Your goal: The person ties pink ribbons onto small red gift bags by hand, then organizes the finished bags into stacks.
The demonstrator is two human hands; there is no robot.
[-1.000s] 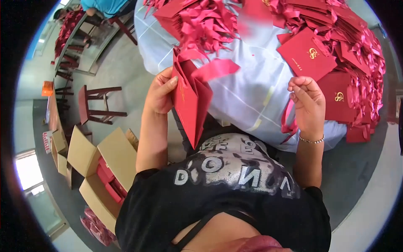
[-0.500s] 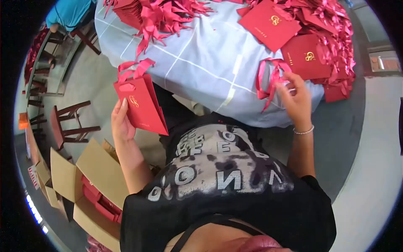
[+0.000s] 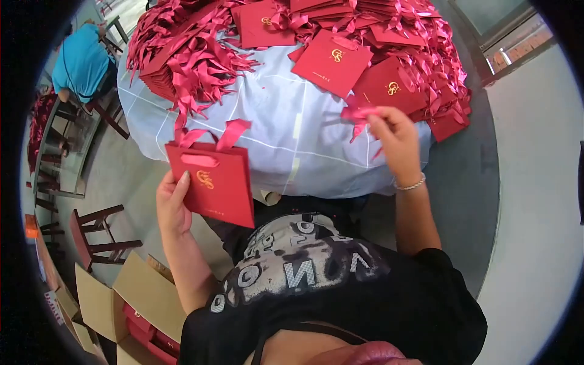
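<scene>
My left hand (image 3: 174, 204) grips a red paper gift bag (image 3: 226, 193) by its left side, thumb on the front. The bag is upright, with a gold emblem and pink ribbon at its top. To the right, my right hand (image 3: 395, 137) pinches a loose pink ribbon (image 3: 360, 114) above the cloth-covered table (image 3: 274, 137). Just beyond that hand lies another red gift bag (image 3: 389, 85) with the same gold emblem.
Red bags with ribbons (image 3: 194, 67) are heaped along the table's far side. An open cardboard box (image 3: 97, 304) holding red bags stands at lower left, near a wooden stool (image 3: 100, 237). A person in a blue top (image 3: 82, 64) sits at far left.
The view has shifted, showing more of the far table. My left hand has turned the gift bag's front more toward me. The ribbon in my right hand now lies more sideways, toward the left.
</scene>
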